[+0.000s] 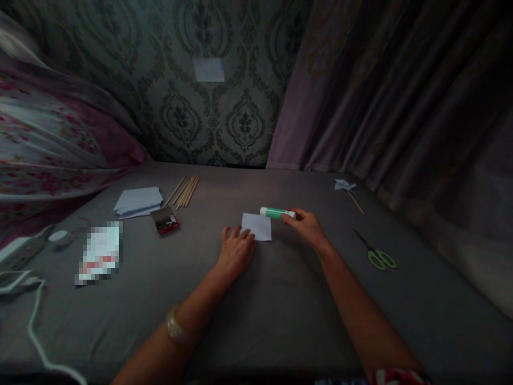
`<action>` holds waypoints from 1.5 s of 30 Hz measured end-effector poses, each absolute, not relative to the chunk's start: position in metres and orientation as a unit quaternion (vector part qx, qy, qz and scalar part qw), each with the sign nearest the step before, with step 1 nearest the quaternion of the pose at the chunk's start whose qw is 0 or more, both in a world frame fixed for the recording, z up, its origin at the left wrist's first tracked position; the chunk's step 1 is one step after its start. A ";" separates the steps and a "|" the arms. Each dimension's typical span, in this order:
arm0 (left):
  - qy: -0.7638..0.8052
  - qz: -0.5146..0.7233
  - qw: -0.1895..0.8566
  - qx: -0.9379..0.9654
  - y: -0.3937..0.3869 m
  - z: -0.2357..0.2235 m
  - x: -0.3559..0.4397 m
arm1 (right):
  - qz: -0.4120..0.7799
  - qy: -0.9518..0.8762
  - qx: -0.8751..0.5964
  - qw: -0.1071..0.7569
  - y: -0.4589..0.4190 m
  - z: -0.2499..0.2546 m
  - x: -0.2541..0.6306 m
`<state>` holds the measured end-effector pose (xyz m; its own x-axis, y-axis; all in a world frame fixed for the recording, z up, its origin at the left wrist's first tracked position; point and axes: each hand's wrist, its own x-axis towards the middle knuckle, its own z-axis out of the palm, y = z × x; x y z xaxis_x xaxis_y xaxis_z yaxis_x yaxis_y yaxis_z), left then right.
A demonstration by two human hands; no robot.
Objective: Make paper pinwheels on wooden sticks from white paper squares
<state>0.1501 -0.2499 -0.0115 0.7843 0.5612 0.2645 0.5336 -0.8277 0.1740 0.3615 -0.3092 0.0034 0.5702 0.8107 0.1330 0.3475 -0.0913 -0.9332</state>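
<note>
In front of me a small white paper square [257, 227] lies on the grey cloth. My left hand [236, 250] rests over its left edge, palm down with the fingers spread, touching the paper. Above the paper's right side my right hand [308, 227] grips a green and white glue stick [274, 213] by its right end. The glue stick is held nearly level, its white left end over the paper. Whether it is capped I cannot tell.
A paper stack [140, 201], wooden sticks [187, 191] and an open box of small dark items [166, 222] lie left. A blurred packet [102, 251], power strip [24, 254] and white cable [36, 315] are farther left. Right are scissors [377, 255] and a paper pinwheel [345, 185].
</note>
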 end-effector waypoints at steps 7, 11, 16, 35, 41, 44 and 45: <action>0.288 0.111 0.034 0.951 -0.248 -0.020 0.151 | 0.202 -0.445 -0.711 0.505 -0.287 0.010 0.346; 0.286 0.101 0.029 0.952 -0.249 -0.017 0.151 | 0.127 -0.489 -0.738 0.447 -0.276 0.013 0.338; 0.285 0.101 0.028 0.953 -0.249 -0.017 0.151 | 0.055 -0.533 -0.755 0.378 -0.267 0.021 0.325; 0.278 0.143 0.052 0.948 -0.240 -0.036 0.157 | 0.057 -0.586 -0.740 0.325 -0.257 -0.012 0.313; 0.266 0.123 0.035 0.955 -0.237 -0.038 0.158 | 0.051 -0.605 -0.727 0.320 -0.254 -0.023 0.315; 0.268 0.114 0.028 0.956 -0.237 -0.035 0.159 | 0.030 -0.612 -0.729 0.305 -0.252 -0.024 0.316; 0.268 0.113 0.023 0.956 -0.236 -0.035 0.159 | 0.025 -0.614 -0.729 0.302 -0.252 -0.023 0.316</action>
